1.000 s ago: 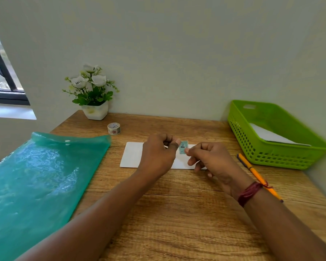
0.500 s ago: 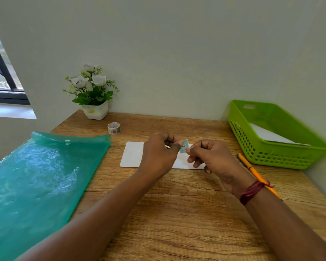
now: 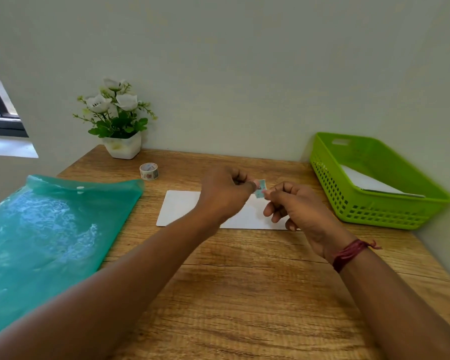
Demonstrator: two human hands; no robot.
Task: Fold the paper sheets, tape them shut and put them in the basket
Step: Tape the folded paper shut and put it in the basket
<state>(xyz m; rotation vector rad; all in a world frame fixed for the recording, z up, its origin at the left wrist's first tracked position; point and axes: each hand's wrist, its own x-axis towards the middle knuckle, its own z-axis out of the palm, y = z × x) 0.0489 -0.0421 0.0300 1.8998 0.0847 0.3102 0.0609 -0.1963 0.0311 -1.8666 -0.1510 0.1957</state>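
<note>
Taping step: both hands, left (image 3: 225, 189) and right (image 3: 292, 203), pinch a tape piece (image 3: 260, 187) above the folded sheet (image 3: 182, 207) mid-worktop; next, press it across the flap.

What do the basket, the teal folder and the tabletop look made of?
Basket: green moulded plastic, slightly glossy, with punched grid walls. Teal folder: thin translucent plastic, shiny and rippled. Tabletop: matte wood grain, solid wood or laminate, cannot tell.

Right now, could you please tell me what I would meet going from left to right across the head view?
Teal plastic folder, potted white flowers, tape roll, left hand, small piece of tape, right hand, green basket. The folded sheet spans beneath both hands, so I leave it out.
</note>
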